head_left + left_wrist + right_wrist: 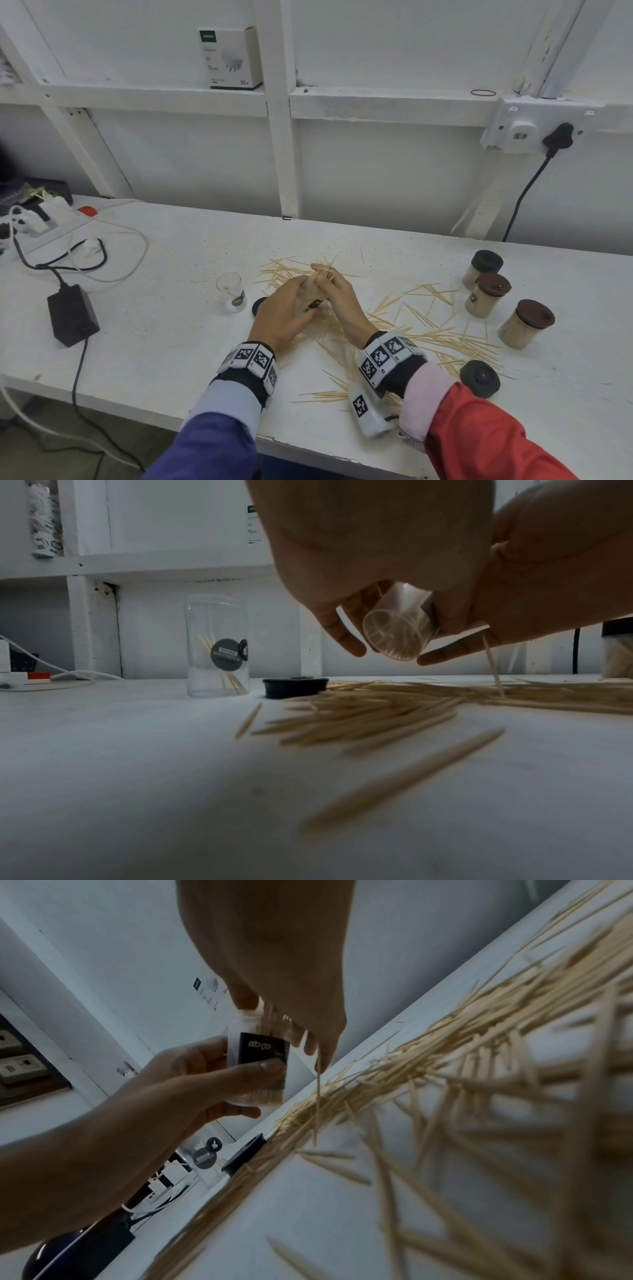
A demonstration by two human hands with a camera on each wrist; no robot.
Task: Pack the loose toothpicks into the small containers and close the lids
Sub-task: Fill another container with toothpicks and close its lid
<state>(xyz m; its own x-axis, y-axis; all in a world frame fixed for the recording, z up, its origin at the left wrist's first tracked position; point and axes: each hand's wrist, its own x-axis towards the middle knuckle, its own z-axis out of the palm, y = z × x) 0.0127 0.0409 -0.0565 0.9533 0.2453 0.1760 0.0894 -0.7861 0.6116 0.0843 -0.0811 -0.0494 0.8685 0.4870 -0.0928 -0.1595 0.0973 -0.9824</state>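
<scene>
From your head, your left hand (pixel 284 308) wraps the little jar (pixel 313 294), and your right hand (pixel 339 291) pinches a toothpick bunch (pixel 325 272) right at the jar's mouth. By your left wrist, the jar's round bottom (pixel 394 634) tips toward you. By your right wrist, the sticks (pixel 270 1018) line up with the jar (pixel 258 1064), so push them straight along it.

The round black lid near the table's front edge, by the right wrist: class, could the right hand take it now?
Probably not yet: the right hand is pinching toothpicks into the clear container. Nothing blocks the round black lid.
</scene>
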